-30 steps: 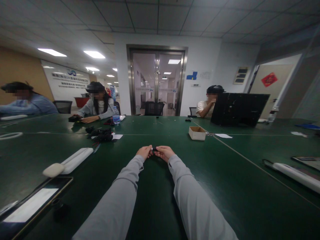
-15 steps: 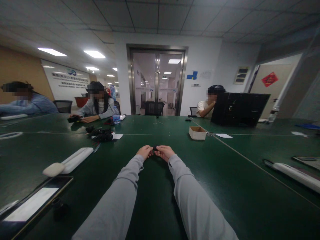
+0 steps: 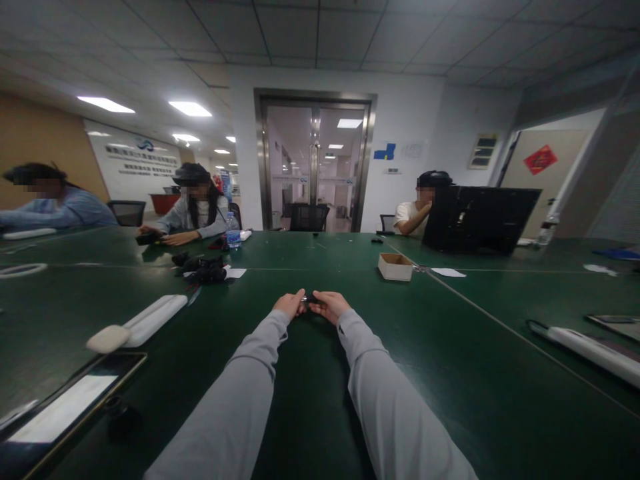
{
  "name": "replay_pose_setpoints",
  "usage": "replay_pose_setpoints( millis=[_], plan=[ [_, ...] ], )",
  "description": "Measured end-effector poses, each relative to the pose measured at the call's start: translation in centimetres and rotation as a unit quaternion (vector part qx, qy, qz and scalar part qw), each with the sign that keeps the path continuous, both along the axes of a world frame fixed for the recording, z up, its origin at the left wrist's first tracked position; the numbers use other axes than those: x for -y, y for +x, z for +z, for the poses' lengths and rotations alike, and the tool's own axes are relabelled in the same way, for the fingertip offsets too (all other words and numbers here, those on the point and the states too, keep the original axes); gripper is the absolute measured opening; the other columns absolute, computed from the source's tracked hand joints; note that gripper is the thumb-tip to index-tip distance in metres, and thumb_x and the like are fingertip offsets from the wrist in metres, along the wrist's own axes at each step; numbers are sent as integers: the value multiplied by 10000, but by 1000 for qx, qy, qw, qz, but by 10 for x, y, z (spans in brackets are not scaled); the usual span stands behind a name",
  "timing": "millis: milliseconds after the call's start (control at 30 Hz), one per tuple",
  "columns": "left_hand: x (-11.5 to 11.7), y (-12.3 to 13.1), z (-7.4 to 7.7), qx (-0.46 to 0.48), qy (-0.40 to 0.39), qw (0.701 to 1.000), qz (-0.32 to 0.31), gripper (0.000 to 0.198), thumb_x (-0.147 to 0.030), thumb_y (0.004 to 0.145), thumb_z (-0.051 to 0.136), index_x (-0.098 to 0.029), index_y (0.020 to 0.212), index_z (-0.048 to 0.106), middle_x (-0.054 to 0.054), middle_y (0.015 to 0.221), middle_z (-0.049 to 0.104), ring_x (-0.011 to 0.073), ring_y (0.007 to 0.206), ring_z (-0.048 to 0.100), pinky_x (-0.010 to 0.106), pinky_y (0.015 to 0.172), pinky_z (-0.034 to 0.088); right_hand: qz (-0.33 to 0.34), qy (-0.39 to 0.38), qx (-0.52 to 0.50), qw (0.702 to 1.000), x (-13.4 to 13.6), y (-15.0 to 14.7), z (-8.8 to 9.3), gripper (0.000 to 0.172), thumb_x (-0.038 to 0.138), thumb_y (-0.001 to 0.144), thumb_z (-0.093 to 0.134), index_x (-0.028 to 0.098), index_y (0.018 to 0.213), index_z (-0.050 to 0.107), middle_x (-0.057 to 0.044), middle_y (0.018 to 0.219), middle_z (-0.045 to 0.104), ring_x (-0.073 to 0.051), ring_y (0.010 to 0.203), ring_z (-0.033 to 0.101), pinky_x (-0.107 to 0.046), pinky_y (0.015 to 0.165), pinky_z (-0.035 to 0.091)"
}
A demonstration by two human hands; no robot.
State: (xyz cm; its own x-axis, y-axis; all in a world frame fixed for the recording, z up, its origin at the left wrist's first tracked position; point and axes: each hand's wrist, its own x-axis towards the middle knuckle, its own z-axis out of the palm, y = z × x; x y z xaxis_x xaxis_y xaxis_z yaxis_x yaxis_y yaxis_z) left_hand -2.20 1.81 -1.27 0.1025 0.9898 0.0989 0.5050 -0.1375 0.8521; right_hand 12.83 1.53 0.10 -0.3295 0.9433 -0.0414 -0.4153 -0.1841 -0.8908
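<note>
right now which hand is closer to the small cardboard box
Right. The right hand lies nearer the cardboard box, which sits ahead and to its right on the green table. The left hand is farther left, beyond the right hand.

Green table, other people at work

A small cardboard box (image 3: 395, 266) sits mid-table; a water bottle (image 3: 232, 231) and black laptop (image 3: 475, 219) stand near the far edge; a tablet (image 3: 65, 407) lies at the near-left corner.

Small box (image 3: 395, 266) on table (image 3: 450, 347), beyond and right of hands (image 3: 313, 305).
</note>
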Motion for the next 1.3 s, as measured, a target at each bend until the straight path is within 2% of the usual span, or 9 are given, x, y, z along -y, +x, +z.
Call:
replay_pose_setpoints(
  millis=[167, 233, 400, 533, 667, 867, 1000, 1167, 1300],
  plan=[
    [1, 3, -1, 72, 5, 997, 6, 435, -548, 691, 364, -150, 687, 540, 21, 588, 576, 94, 474, 491, 203, 449, 385, -6, -3, -13, 1000, 3, -1, 2, 72, 110, 668, 613, 69, 664, 555, -82, 591, 614, -134, 505, 592, -248, 530, 515],
    [1, 4, -1, 81, 4, 997, 6, 378, -507, 689, 404, -153, 717, 533, 14, 594, 575, 86, 473, 483, 191, 433, 375, -9, -3, -12, 1000, 4, -1, 4, 77, 111, 661, 620, 65, 660, 558, -88, 591, 615, -138, 511, 593, -248, 527, 514],
    [1, 4, 0, 66, -1, 998, 12, 504, -566, 701, 323, -124, 633, 556, 45, 590, 578, 93, 474, 483, 206, 444, 384, -9, -7, -1, 1000, 4, -1, 4, 64, 103, 671, 607, 60, 669, 559, -85, 566, 610, -134, 497, 588, -239, 517, 512],
    [0, 3, 0, 63, 2, 998, 4, 459, -535, 698, 351, -131, 664, 566, 37, 603, 587, 90, 472, 479, 202, 437, 376, -12, -6, 7, 1000, 3, -1, 3, 45, 94, 690, 579, 59, 671, 558, -78, 551, 605, -128, 487, 585, -231, 512, 512],
    [-2, 2, -2, 43, 1, 999, -2, 527, -559, 709, 298, -121, 550, 544, 57, 601, 589, 90, 485, 486, 207, 467, 391, -13, -8, 12, 1000, 4, -2, 4, 36, 84, 690, 574, 55, 676, 558, -85, 560, 607, -128, 482, 583, -229, 504, 510],
    [-2, 3, -2, 80, -6, 997, 1, 343, -460, 703, 398, -147, 694, 538, 24, 619, 586, 88, 502, 492, 183, 436, 378, -18, -11, 7, 1000, 4, -2, 5, 45, 87, 683, 586, 60, 659, 560, -86, 560, 607, -129, 484, 581, -233, 503, 511],
    [-3, 4, -4, 69, -2, 998, 1, 442, -513, 723, 329, -133, 649, 542, 39, 590, 575, 91, 484, 481, 194, 439, 383, -17, -11, 9, 1000, 4, -2, 5, 44, 80, 686, 581, 55, 656, 561, -90, 566, 608, -131, 490, 585, -233, 504, 512],
    [-4, 2, -6, 78, 5, 997, -11, 330, -446, 707, 397, -149, 704, 539, 20, 618, 585, 85, 501, 489, 182, 439, 376, -23, -12, 5, 1000, 3, -2, 4, 48, 80, 675, 596, 61, 654, 557, -80, 554, 604, -130, 492, 584, -236, 505, 514],
    [-4, 2, -6, 62, 5, 998, 0, 450, -513, 721, 332, -128, 630, 548, 44, 609, 582, 87, 492, 482, 192, 450, 387, -15, -8, 15, 1000, 2, -2, 4, 38, 80, 683, 585, 53, 668, 562, -89, 561, 608, -131, 492, 585, -234, 506, 512]
  ],
)
